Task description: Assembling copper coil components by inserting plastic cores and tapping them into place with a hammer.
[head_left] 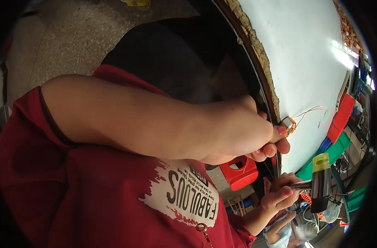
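Note:
At the edge of the white table, my left hand [254,130] is closed, its thumb pressed against a small copper-wire coil [288,124]. The coil has a white block in its middle, and two thin loose wire ends stretch from it over the tabletop. Whether the coil rests on the table or is held just above it, I cannot tell. Lower in the picture, my right hand [282,194] grips the metal handle of a mallet [320,186]. Its head is dark with a yellow end, and it is apart from the coil.
The white table [296,49] has a worn, chipped edge. Copper wire [347,25] lies at its far side. Beyond are a red bin [340,120] and a green bin [341,148]. A red plastic stool [242,175] stands below the table edge. A co-worker's arm [274,233] shows at the bottom.

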The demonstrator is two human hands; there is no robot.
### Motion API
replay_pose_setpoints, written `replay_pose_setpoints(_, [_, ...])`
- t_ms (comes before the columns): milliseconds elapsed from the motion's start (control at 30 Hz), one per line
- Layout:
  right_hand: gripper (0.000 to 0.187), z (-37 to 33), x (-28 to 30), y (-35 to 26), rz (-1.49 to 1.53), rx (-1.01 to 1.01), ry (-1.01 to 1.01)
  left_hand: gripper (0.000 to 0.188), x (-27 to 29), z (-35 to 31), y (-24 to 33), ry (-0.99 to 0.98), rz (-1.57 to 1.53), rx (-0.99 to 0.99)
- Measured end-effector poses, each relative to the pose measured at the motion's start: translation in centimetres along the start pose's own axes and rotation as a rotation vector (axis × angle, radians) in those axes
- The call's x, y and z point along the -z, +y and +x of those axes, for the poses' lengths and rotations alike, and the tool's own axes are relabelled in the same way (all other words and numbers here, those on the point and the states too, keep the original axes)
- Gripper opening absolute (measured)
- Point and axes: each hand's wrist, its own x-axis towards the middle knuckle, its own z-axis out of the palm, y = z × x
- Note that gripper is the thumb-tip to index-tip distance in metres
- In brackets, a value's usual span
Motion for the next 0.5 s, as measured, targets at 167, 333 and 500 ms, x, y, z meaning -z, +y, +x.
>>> replay_pose_setpoints(167, [0.042, 0.05, 0.02, -0.53, 0.110, -0.070, 0.034, 0.018, -0.02, -0.12, 0.06, 0.000, -0.007, 0.002])
replay_pose_setpoints(333, [0.041, -0.09, 0.05, -0.13, 0.062, -0.033, 0.067, 0.018, -0.04, -0.20, 0.04, 0.006, 0.002, -0.001])
replay_pose_setpoints(500, [0.042, -0.43, -0.02, -0.34, 0.100, -0.067, 0.084, 0.018, 0.01, -0.09, -0.05, -0.019, 0.006, -0.013])
